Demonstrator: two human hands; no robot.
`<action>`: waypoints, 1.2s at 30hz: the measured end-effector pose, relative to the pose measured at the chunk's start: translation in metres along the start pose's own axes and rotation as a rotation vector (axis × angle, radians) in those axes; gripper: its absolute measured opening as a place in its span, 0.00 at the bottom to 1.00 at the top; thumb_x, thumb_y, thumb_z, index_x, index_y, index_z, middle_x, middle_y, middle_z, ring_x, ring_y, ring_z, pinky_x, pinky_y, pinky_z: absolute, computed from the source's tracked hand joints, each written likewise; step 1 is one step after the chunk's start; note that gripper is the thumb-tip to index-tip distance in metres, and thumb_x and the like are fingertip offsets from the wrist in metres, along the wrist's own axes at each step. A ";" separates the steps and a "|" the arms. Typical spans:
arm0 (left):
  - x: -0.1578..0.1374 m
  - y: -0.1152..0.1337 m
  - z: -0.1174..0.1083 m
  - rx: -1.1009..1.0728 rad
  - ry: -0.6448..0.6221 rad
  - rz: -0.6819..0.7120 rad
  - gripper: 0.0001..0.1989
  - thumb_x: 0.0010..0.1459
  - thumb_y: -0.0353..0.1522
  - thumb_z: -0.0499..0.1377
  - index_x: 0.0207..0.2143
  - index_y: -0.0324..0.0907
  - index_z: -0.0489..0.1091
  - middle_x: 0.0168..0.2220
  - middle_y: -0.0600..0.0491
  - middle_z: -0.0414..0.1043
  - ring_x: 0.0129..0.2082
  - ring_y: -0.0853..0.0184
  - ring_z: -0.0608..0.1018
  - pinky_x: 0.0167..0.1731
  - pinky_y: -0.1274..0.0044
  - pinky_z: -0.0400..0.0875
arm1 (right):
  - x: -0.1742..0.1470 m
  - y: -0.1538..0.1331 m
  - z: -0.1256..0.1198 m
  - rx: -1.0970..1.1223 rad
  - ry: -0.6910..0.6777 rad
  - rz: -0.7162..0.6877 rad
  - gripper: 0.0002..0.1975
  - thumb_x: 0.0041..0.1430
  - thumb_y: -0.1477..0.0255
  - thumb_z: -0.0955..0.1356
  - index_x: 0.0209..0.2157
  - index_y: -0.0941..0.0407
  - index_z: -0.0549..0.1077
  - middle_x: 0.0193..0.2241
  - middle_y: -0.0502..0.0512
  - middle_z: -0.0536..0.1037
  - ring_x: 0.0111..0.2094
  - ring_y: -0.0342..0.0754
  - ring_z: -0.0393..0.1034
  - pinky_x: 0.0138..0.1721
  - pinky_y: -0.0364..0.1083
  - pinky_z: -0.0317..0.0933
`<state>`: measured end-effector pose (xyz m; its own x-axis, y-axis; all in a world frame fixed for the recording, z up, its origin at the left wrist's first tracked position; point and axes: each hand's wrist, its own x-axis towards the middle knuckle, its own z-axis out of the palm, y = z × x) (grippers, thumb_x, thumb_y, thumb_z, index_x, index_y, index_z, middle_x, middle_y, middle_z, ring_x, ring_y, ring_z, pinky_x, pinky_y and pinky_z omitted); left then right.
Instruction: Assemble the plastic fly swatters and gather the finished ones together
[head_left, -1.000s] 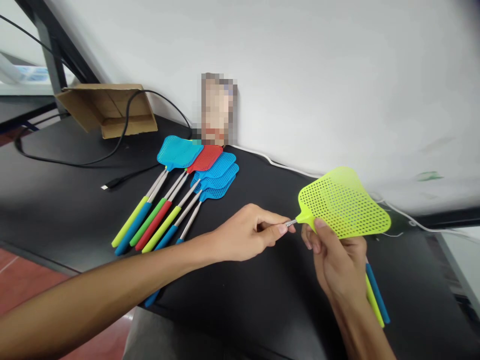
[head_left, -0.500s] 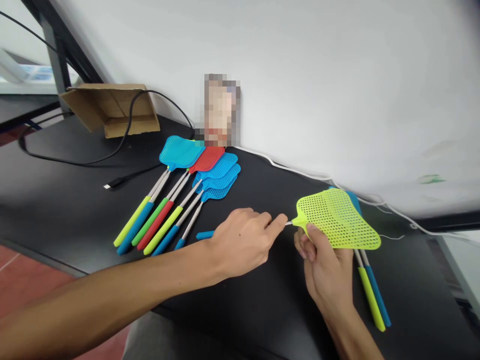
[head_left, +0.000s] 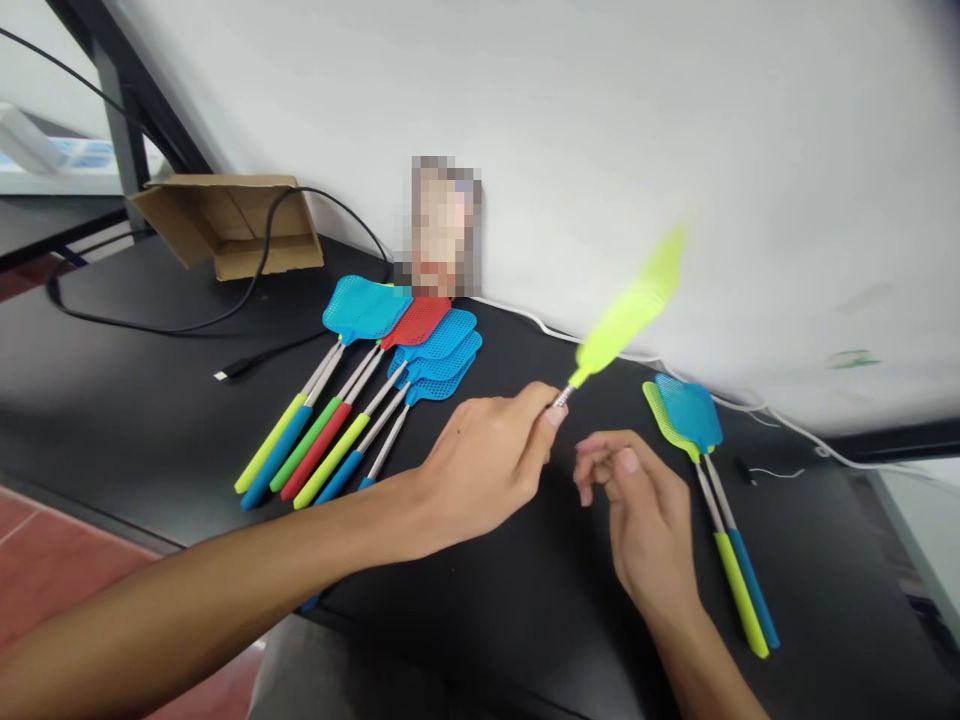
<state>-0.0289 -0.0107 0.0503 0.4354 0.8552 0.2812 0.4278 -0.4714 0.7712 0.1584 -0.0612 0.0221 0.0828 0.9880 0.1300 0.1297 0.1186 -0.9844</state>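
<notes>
My left hand (head_left: pixel 491 460) is closed around the metal shaft of a fly swatter (head_left: pixel 624 318) with a yellow-green head, which is tilted up and blurred by motion. Most of its handle is hidden behind my hand and forearm. Close by on the right, my right hand (head_left: pixel 649 520) holds nothing, its fingers loosely curled and apart. Beyond it, a blue fly swatter (head_left: pixel 690 412) and a yellow-green fly swatter (head_left: pixel 667 425) lie side by side on the black table (head_left: pixel 525 620). Several more fly swatters, blue, red, green and yellow, lie in an overlapping row (head_left: pixel 328 448) to the left.
An open cardboard box (head_left: pixel 255 225) stands at the back left, with a black cable (head_left: pixel 264 240) looping in front of it. A pixelated item (head_left: pixel 446 220) leans against the white wall (head_left: pixel 712 120). Along the wall's foot runs a white cable (head_left: pixel 525 312).
My right hand has let go of the yellow-green swatter head and drawn slightly back. In my left hand the swatter has swung upward, its head now edge-on and away from the pair on the right.
</notes>
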 end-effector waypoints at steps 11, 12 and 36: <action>0.000 -0.009 0.017 -0.599 -0.095 -0.155 0.13 0.73 0.40 0.51 0.40 0.43 0.67 0.39 0.50 0.79 0.47 0.61 0.82 0.42 0.73 0.75 | -0.010 -0.006 0.016 -0.259 -0.206 0.018 0.09 0.71 0.63 0.65 0.40 0.53 0.72 0.26 0.46 0.72 0.28 0.44 0.68 0.32 0.43 0.62; 0.001 -0.010 0.016 -0.535 -0.118 -0.150 0.13 0.73 0.40 0.51 0.40 0.42 0.69 0.38 0.50 0.79 0.44 0.62 0.82 0.42 0.73 0.74 | -0.010 -0.005 0.014 -0.277 -0.169 0.024 0.09 0.71 0.63 0.65 0.42 0.53 0.72 0.24 0.45 0.71 0.26 0.43 0.67 0.30 0.43 0.62; 0.026 -0.029 -0.033 0.473 0.130 0.001 0.09 0.67 0.32 0.53 0.34 0.43 0.70 0.33 0.51 0.75 0.37 0.61 0.76 0.37 0.71 0.65 | -0.019 0.025 -0.152 -1.507 0.301 0.312 0.14 0.64 0.60 0.63 0.41 0.53 0.75 0.38 0.61 0.83 0.31 0.61 0.77 0.27 0.53 0.60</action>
<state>-0.0564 0.0325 0.0538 0.3462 0.8604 0.3740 0.7536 -0.4925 0.4354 0.3104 -0.0915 0.0128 0.4565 0.8769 0.1506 0.8854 -0.4644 0.0203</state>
